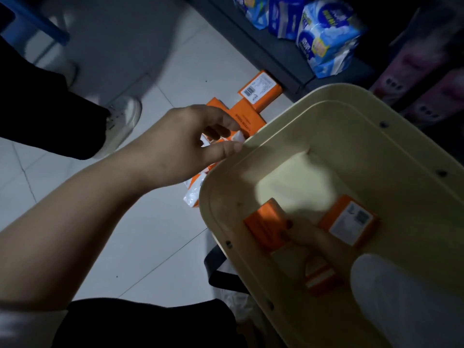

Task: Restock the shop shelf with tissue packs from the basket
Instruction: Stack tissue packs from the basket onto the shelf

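A cream plastic basket (251, 156) fills the right side. Inside it lie an orange tissue pack (263, 222), a second one with a white label (349, 222) and a striped orange-and-white pack (319, 275). My right hand (308, 239), in a white sleeve, reaches into the basket and its fingertips grip the edge of the first orange pack. My left hand (180, 144) hovers just outside the basket's left rim, with thumb and fingers pinching the end of an orange-and-white pack (194, 194) lying on the floor. More orange packs (259, 90) lie on the floor by the shelf base.
A dark shelf (283, 59) at the top right carries blue-wrapped tissue bundles (326, 38); pink packs (426, 91) stand further right. Another person's dark trouser leg and white shoe (123, 121) stand on the tiled floor at the left. A blue bar (42, 23) crosses the top left.
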Available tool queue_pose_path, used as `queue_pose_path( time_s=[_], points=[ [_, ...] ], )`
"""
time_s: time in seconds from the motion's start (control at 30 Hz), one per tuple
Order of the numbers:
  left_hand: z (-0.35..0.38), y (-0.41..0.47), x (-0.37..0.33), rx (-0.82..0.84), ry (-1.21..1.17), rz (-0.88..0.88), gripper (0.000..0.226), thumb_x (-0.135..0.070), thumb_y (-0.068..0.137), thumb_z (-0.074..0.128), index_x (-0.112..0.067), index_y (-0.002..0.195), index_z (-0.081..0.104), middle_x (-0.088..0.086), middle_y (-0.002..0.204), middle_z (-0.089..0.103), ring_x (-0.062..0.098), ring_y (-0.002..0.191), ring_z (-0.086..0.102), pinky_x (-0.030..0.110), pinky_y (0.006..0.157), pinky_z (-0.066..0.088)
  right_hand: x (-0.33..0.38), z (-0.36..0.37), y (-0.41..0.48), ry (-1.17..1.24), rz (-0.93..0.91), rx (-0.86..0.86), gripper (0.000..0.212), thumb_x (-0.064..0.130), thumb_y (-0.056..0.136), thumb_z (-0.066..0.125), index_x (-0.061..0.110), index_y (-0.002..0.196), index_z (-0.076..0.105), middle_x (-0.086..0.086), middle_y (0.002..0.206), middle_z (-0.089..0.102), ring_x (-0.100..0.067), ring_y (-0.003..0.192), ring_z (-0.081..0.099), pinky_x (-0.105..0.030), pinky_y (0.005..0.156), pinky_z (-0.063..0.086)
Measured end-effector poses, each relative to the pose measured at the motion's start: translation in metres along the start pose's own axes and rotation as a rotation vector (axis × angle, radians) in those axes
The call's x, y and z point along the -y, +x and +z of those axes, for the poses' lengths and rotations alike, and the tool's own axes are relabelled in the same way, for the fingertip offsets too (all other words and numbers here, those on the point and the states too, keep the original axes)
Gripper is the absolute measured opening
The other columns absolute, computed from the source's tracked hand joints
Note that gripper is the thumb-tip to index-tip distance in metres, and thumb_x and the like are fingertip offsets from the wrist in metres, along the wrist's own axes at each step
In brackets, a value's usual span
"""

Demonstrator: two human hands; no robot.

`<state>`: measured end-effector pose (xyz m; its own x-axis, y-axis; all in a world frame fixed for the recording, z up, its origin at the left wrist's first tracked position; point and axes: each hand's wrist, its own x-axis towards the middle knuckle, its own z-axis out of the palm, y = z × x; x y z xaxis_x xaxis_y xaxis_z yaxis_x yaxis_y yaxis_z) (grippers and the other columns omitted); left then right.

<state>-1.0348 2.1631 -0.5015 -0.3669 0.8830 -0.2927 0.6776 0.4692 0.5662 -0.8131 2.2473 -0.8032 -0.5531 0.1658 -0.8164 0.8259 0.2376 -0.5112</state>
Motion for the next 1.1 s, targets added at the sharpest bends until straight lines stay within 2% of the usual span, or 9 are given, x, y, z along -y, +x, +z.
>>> queue_pose_path(
  time_s=[0.1,0.23,0.4,0.6,0.73,0.87,0.93,1.0,1.1],
  points=[
    [0.002,0.001,-0.004,0.023,0.003,0.005,0.032,-0.05,0.075,0.059,-0.036,0.103,0.062,-0.019,0.097,0.06,0.002,0.095,0.06,0.02,0.082,0.05,0.018,-0.012,-0.021,0.08,-0.025,-0.056,0.043,0.041,0.074,0.058,0.008,0.102,0.057,-0.011,0.099,0.052,-0.014,0.087,0.05,-0.02,0.074,0.033],
    [0.012,0.004,-0.007,0.052,0.044,0.008,0.045,-0.041,0.079,0.066,-0.022,0.119,0.06,-0.01,0.104,0.061,0.008,0.102,0.06,0.028,0.092,0.049,0.051,-0.046,-0.048,0.283,-0.088,-0.063,0.02,0.007,0.084,0.065,0.013,0.101,0.058,-0.009,0.1,0.059,-0.019,0.091,0.054,-0.028,0.079,0.041],
    [0.021,0.008,-0.013,0.146,0.062,-0.054,0.095,-0.066,0.06,0.056,-0.016,0.139,0.041,0.0,0.132,0.055,0.014,0.118,0.053,0.023,0.096,0.041,0.097,-0.102,-0.116,0.42,-0.364,-0.028,0.028,0.005,0.086,0.062,-0.003,0.113,0.055,-0.026,0.105,0.062,-0.027,0.093,0.057,-0.039,0.084,0.048],
    [0.024,0.015,-0.026,0.137,0.054,-0.043,0.049,-0.052,0.068,0.068,-0.025,0.104,0.049,-0.008,0.09,0.058,0.013,0.084,0.055,0.024,0.071,0.04,0.097,-0.131,-0.149,0.581,-0.418,-0.185,0.045,0.011,0.079,0.072,0.008,0.121,0.054,-0.009,0.114,0.059,-0.016,0.099,0.058,-0.032,0.085,0.05],
    [0.021,0.018,-0.025,-0.047,0.094,-0.05,0.047,-0.042,0.072,0.075,-0.022,0.106,0.048,-0.011,0.084,0.052,0.012,0.077,0.05,0.023,0.062,0.038,0.062,-0.135,-0.127,0.553,-0.206,-0.291,0.053,0.022,0.083,0.068,0.01,0.132,0.049,-0.004,0.128,0.054,-0.014,0.115,0.052,-0.029,0.092,0.043],
    [0.02,0.021,-0.018,-0.125,0.077,-0.07,0.045,-0.038,0.072,0.075,-0.02,0.1,0.045,-0.014,0.079,0.046,0.004,0.069,0.045,0.018,0.056,0.032,0.005,-0.124,-0.087,0.15,0.086,-0.276,0.076,0.018,0.077,0.077,0.0,0.139,0.037,-0.015,0.136,0.05,-0.024,0.121,0.051,-0.024,0.091,0.038],
    [0.02,0.021,-0.016,-0.14,0.063,-0.087,0.044,-0.038,0.073,0.075,-0.019,0.099,0.045,-0.013,0.078,0.045,0.004,0.067,0.045,0.018,0.054,0.032,-0.015,-0.116,-0.071,-0.019,0.174,-0.268,0.067,0.031,0.073,0.076,0.001,0.126,0.048,-0.017,0.123,0.058,-0.025,0.115,0.055,-0.026,0.094,0.041],
    [0.02,0.023,-0.014,-0.149,0.055,-0.101,0.044,-0.038,0.073,0.074,-0.018,0.099,0.044,-0.013,0.077,0.045,0.004,0.066,0.044,0.013,0.051,0.031,-0.034,-0.111,-0.051,-0.161,0.226,-0.313,0.048,0.053,0.058,0.063,0.014,0.083,0.053,-0.012,0.094,0.061,-0.023,0.094,0.058,-0.033,0.09,0.048],
    [0.022,0.025,-0.009,-0.124,0.037,-0.114,0.044,-0.039,0.073,0.072,-0.02,0.1,0.043,-0.015,0.078,0.046,0.003,0.066,0.046,0.01,0.051,0.031,-0.043,-0.105,-0.037,-0.138,0.271,-0.256,0.029,0.035,0.069,0.071,0.017,0.082,0.053,-0.013,0.098,0.064,-0.029,0.093,0.061,-0.036,0.083,0.052]
  ],
)
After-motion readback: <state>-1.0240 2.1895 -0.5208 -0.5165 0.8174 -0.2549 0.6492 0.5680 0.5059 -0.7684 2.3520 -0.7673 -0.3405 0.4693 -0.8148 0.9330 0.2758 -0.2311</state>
